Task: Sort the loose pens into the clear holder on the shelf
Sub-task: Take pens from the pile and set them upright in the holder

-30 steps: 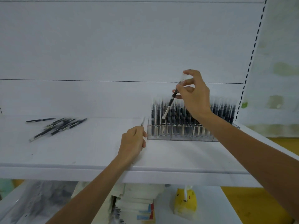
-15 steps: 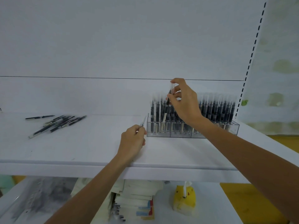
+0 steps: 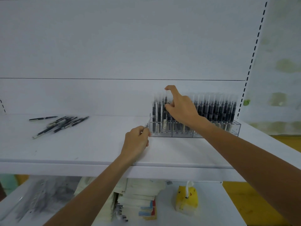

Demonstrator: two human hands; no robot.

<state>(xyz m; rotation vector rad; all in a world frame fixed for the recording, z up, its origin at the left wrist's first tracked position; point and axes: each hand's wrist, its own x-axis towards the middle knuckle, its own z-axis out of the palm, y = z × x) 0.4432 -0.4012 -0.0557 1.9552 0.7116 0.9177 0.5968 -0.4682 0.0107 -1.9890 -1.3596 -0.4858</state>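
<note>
A clear holder [image 3: 234,128] stands on the white shelf [image 3: 97,147] at the right, packed with several upright black pens with clear caps. My right hand [image 3: 180,106] is over its left part, index finger and thumb pinching one upright pen [image 3: 165,108] standing in a slot. My left hand [image 3: 136,141] rests on the shelf just left of the holder, closed around another pen [image 3: 146,125] whose tip sticks up toward the holder's corner. A pile of loose pens [image 3: 60,124] lies at the shelf's left.
The shelf's back panel rises behind the holder, with a slotted upright [image 3: 250,62] at the right. Below the shelf are stacked paper packs [image 3: 138,201], a yellow chick-shaped item [image 3: 187,199] and a dark plastic-wrapped bundle [image 3: 40,198].
My right hand has come down from above the holder, turning the tilted pen upright and lowering it into a slot at the left. My left hand has stayed put.
</note>
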